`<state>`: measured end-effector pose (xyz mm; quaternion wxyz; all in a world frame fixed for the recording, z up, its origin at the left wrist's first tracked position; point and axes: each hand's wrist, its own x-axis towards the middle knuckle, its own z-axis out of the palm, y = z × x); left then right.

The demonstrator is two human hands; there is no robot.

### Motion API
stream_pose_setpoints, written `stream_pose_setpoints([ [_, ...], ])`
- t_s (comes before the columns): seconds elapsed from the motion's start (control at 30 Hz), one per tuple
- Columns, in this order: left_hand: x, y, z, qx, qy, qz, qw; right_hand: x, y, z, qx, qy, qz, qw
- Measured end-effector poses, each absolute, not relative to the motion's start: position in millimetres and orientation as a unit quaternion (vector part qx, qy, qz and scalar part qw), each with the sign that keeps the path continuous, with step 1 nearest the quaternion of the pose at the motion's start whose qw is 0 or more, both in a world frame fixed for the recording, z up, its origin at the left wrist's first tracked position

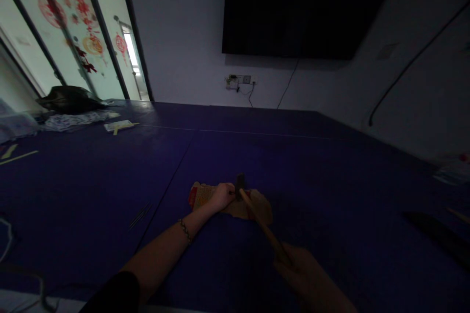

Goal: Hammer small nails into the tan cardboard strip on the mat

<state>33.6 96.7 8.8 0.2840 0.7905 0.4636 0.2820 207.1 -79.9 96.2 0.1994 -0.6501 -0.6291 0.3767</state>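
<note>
A torn piece of brown cardboard (238, 210) with red print lies on the dark blue tabletop (293, 166). My left hand (222, 196) rests on the cardboard with its fingers closed; what they pinch, if anything, is too small and dark to make out. Wrapped round the wooden handle of a hammer (265, 227) is my right hand (299, 269), low and to the right. The hammer's dark head stands right beside my left fingertips, above the cardboard; whether it touches anything there cannot be told.
Several thin metal rods (140, 216) lie left of my forearm. At the far left are a black bag (71, 99), crumpled plastic (79, 120) and yellowish strips (19, 157). A dark flat object (436, 234) lies at the right. A screen (308, 10) hangs on the wall.
</note>
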Motion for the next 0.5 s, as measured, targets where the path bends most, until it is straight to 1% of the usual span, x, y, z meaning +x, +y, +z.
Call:
stream_pose_setpoints([
  [0.13,35,98,10,0.786,0.472,0.28,0.284,196,-79,101,-0.661,-0.608,0.379,0.225],
  [0.37,36,95,14,0.788,0.474,0.281,0.274,187,-80,99,-0.682,-0.585,0.368,0.239],
  [0.5,37,94,17,0.798,0.467,0.273,0.265,189,-99,85,-0.669,-0.573,0.37,0.297],
])
